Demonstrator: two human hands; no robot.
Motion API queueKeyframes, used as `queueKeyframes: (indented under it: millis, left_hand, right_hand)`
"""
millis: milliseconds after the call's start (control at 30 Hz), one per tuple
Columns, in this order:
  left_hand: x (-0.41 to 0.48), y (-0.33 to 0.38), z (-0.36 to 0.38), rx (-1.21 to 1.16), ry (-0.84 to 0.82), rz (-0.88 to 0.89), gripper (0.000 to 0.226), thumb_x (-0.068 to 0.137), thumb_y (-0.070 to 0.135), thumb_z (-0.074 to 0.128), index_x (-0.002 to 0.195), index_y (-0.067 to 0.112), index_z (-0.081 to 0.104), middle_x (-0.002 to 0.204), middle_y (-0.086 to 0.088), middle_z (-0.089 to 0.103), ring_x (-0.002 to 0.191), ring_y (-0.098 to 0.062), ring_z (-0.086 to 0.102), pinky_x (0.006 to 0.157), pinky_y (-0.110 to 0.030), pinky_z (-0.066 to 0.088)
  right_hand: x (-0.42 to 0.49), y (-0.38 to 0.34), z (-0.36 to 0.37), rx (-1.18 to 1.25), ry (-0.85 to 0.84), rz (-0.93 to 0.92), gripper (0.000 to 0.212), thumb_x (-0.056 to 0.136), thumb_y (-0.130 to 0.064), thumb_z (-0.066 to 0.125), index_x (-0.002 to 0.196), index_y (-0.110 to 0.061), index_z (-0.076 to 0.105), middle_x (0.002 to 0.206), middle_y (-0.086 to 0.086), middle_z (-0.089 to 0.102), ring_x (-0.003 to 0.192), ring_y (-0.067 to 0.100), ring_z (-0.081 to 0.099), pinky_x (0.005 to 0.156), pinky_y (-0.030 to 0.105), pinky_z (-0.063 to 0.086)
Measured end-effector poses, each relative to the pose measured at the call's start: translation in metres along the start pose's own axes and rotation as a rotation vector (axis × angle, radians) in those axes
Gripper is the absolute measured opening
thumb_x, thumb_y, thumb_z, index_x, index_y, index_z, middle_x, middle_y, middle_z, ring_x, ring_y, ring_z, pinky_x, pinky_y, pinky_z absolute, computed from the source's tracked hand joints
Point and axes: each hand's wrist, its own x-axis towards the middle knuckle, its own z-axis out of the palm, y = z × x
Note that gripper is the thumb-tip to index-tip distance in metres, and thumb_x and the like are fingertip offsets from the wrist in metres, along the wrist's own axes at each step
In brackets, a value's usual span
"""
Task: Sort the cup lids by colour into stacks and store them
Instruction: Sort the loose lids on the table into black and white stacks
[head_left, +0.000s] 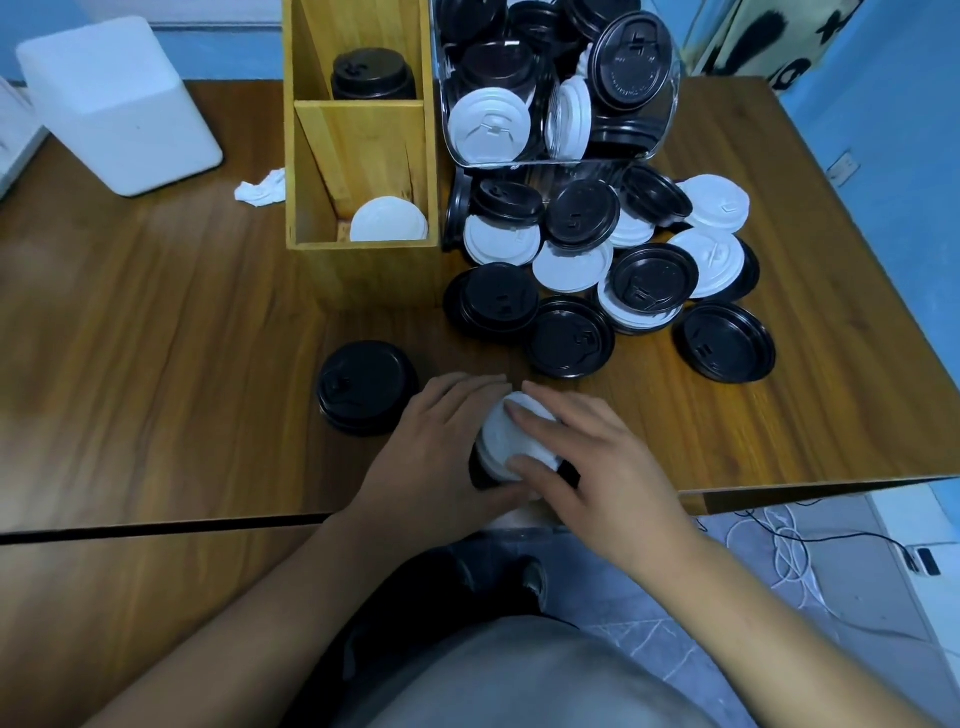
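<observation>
My left hand (441, 441) and right hand (597, 457) are both closed narrow around a small white stack (506, 434) at lower centre of the frame. The left fingers cup its far and left side. The right index finger lies over the top and the thumb presses the near side.

The stack sits close to the near edge of the table (182, 312), so I think a slip of the thumb could push it over the edge to the floor. Something dark shows under the white lids on both sides. I cannot tell if it is a black lid or only shadow; if it is a lid, the colours would be mixed in the stack.

A black stack (366, 387) stands just left of my hands, and an elbow swing could knock it. The box (363, 270) at upper centre has white lids in its near compartment and black ones in the far one. The loose pile (623, 270) at right is heaped and may slide when I pull from it.

The lids carry raised marks, but I cannot read them. The poster (753, 41) at upper right shows black strokes, also not readable.
</observation>
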Motion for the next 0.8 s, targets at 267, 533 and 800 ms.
queueKeyframes:
  millis: [267, 533, 800]
  left_hand:
    - [0.002, 0.001, 0.000, 0.015, 0.033, -0.005, 0.081, 0.079, 0.062, 0.076, 0.136, 0.007, 0.057, 0.134, -0.002, 0.056, 0.128, -0.023, 0.047, 0.112, -0.037, 0.037]
    - [0.002, 0.007, -0.006, 0.051, -0.002, -0.116, 0.088, 0.080, 0.066, 0.068, 0.146, 0.011, 0.045, 0.141, 0.002, 0.045, 0.135, -0.016, 0.037, 0.113, -0.028, 0.030]
    - [0.000, 0.008, -0.006, 0.002, 0.022, -0.133, 0.085, 0.080, 0.059, 0.071, 0.146, 0.012, 0.045, 0.138, 0.002, 0.050, 0.132, -0.015, 0.041, 0.110, -0.029, 0.036]
  right_hand:
    - [0.012, 0.005, -0.012, -0.049, -0.004, -0.005, 0.045, 0.093, -0.056, 0.060, 0.130, -0.031, 0.067, 0.137, -0.017, 0.060, 0.122, 0.012, 0.052, 0.098, 0.035, 0.047]
    - [0.036, 0.048, -0.043, -0.362, 0.068, 0.008, 0.020, 0.093, -0.024, 0.071, 0.112, -0.019, 0.072, 0.128, -0.003, 0.062, 0.110, 0.028, 0.054, 0.088, 0.045, 0.053]
    - [0.025, 0.036, -0.080, 0.248, 0.087, 0.261, 0.014, 0.100, -0.031, 0.061, 0.096, -0.018, 0.062, 0.076, 0.005, 0.054, 0.074, 0.018, 0.051, 0.073, 0.034, 0.041]
